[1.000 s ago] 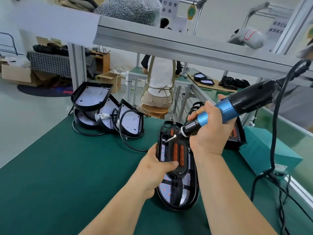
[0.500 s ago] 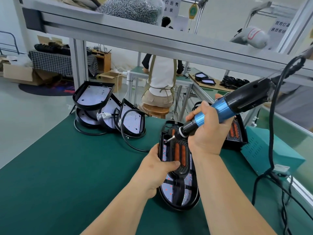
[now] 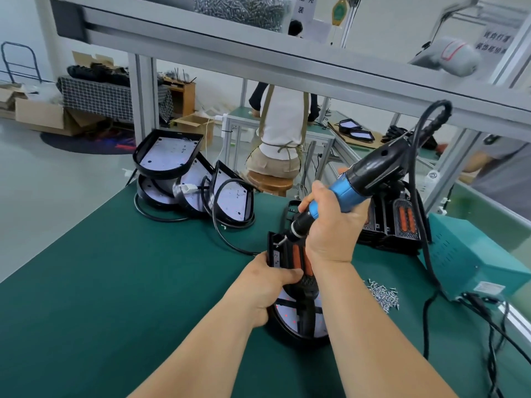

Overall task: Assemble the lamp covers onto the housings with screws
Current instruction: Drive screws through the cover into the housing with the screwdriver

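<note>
The lamp (image 3: 298, 308), a black housing with its cover laid on top, lay flat on the green bench (image 3: 115, 297), its rounded end nearest the person. The left hand (image 3: 265, 285) was clamped on the lamp's left edge, thumb pressed across the top of the cover. Above the lamp's far end, the right hand (image 3: 330, 225) was wrapped tight around a blue and black driver (image 3: 356, 185), held tilted with its bit touching the lamp's far left corner; whether a screw sat under the bit could not be told. A black cord (image 3: 416, 156) looped up from the driver's rear. Right of the lamp a small heap of screws (image 3: 383, 295) lay loose on the bench, and beyond them stood a teal box (image 3: 471, 254). Behind the lamp to the right sat a stack of black covers (image 3: 399, 222) with orange bars. Left and behind the lamp, several open housings (image 3: 178, 173) leaned against each other, a cable (image 3: 227, 234) trailing from them toward the lamp.
</note>
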